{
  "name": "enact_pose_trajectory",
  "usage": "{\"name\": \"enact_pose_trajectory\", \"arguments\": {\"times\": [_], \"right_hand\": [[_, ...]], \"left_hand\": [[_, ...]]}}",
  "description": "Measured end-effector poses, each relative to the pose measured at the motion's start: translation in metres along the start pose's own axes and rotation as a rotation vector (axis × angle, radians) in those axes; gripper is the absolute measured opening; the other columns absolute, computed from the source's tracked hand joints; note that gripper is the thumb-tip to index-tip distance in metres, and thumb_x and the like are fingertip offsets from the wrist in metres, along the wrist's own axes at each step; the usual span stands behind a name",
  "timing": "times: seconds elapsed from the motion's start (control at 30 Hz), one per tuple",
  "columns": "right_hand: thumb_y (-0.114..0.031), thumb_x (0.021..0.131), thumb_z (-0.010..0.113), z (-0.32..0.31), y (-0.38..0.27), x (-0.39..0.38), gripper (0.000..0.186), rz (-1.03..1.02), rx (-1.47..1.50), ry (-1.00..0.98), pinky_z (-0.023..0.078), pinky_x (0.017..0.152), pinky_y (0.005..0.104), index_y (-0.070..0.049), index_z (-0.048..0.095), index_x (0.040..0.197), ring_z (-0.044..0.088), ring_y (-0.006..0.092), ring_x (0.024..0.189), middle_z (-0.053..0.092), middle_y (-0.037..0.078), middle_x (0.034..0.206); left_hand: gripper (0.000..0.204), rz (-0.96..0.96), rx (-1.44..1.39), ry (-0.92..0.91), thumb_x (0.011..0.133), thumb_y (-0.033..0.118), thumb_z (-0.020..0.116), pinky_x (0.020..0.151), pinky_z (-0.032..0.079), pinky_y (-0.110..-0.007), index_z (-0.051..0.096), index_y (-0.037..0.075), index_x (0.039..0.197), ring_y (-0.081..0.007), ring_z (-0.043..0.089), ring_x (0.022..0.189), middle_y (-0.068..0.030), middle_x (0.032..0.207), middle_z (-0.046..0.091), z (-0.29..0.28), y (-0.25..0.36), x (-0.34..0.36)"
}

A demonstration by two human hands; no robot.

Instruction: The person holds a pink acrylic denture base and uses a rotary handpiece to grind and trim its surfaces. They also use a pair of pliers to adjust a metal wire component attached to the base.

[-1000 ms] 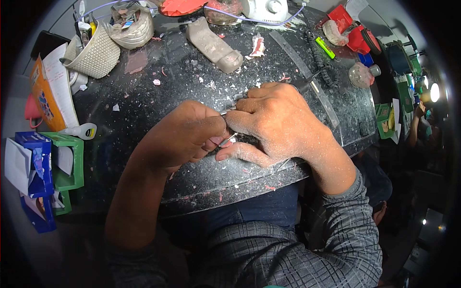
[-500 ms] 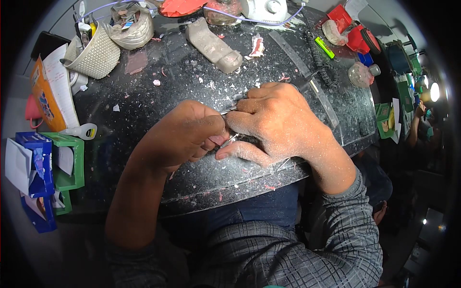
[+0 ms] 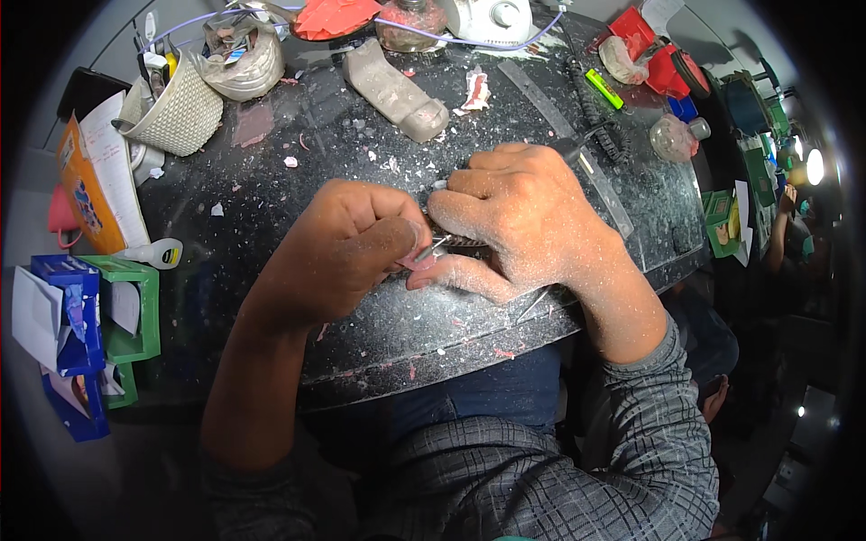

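My left hand (image 3: pixel 347 248) is closed, thumb and fingers pinching a small pink piece (image 3: pixel 419 262), perhaps acrylic; most of it is hidden. Dusted with white powder, my right hand (image 3: pixel 523 221) wraps around a rotary handpiece (image 3: pixel 465 241), whose body is largely covered by the fingers. Its thin metal bit (image 3: pixel 433 248) points left and meets the pink piece, or nearly so. My right thumb lies close below the bit, near my left fingertips. Under my right wrist a thin metal rod (image 3: pixel 534 305) rests on the table.
The dark table (image 3: pixel 361 347) is strewn with white and pink crumbs. Beyond my hands lie a grey angled block (image 3: pixel 395 93), a ruler (image 3: pixel 541 99), a coiled black cord (image 3: pixel 613 144) and a green lighter-like object (image 3: pixel 603 88). A woven basket (image 3: pixel 185 113) stands far left; a glass jar (image 3: pixel 675 138) is at right.
My left hand has tilted and lifted slightly, so the pink piece and bit show more clearly. My right hand has shifted a little away from me. The camera view moved slightly.
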State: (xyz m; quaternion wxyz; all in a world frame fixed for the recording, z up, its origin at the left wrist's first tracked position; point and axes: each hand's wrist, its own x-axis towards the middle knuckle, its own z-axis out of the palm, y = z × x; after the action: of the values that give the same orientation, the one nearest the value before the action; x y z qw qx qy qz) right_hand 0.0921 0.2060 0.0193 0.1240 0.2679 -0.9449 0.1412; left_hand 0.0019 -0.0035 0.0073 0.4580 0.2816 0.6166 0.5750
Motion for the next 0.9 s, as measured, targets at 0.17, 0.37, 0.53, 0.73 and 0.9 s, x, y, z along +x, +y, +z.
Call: {"name": "enact_pose_trajectory", "arguments": {"times": [0.17,0.37,0.53,0.73,0.9], "right_hand": [[-0.054,0.085,0.072,0.0016,0.0013,-0.0012,0.043,-0.011,-0.005,0.026,0.054,0.061,0.0411,-0.011,0.068,0.079,0.068,0.0276,0.067,0.063,0.005,0.066],[-0.054,0.085,0.072,0.0018,0.0021,-0.0019,0.042,-0.028,-0.030,0.048,0.054,0.061,0.0407,-0.012,0.068,0.079,0.067,0.0267,0.066,0.063,0.004,0.067],[-0.055,0.085,0.072,0.0020,0.0011,-0.0009,0.043,0.003,-0.050,0.033,0.054,0.061,0.0405,-0.012,0.068,0.079,0.068,0.0261,0.067,0.064,0.003,0.067],[-0.055,0.085,0.072,0.0037,0.0032,-0.0027,0.044,-0.015,-0.056,0.050,0.053,0.059,0.0394,-0.012,0.068,0.078,0.067,0.0259,0.065,0.063,0.003,0.067],[-0.054,0.085,0.074,0.0024,0.0040,-0.0021,0.043,-0.021,-0.055,0.058,0.053,0.057,0.0388,-0.012,0.068,0.078,0.066,0.0248,0.063,0.061,0.002,0.065]], "left_hand": [[0.023,0.050,0.039,-0.013,0.093,0.021,0.058,0.051,0.031,-0.020,0.064,0.002,0.081,-0.0027,0.042,0.058,0.0020,0.070,0.056,-0.0025,-0.0008,0.0008],[0.022,0.063,0.007,-0.011,0.093,0.020,0.058,0.053,0.034,-0.020,0.064,0.002,0.082,-0.0031,0.045,0.061,0.0011,0.072,0.058,-0.0020,0.0013,0.0000],[0.022,0.048,0.059,0.010,0.094,0.019,0.057,0.055,0.036,-0.020,0.065,0.002,0.083,-0.0036,0.048,0.062,0.0002,0.074,0.060,-0.0015,-0.0001,0.0000],[0.022,0.083,0.047,0.010,0.093,0.019,0.058,0.055,0.037,-0.021,0.065,0.001,0.083,-0.0041,0.048,0.062,-0.0001,0.074,0.061,-0.0018,0.0015,0.0007],[0.024,0.125,0.092,0.028,0.094,0.019,0.058,0.055,0.037,-0.022,0.066,0.000,0.082,-0.0046,0.048,0.062,-0.0020,0.075,0.063,-0.0015,-0.0001,-0.0005]]}}
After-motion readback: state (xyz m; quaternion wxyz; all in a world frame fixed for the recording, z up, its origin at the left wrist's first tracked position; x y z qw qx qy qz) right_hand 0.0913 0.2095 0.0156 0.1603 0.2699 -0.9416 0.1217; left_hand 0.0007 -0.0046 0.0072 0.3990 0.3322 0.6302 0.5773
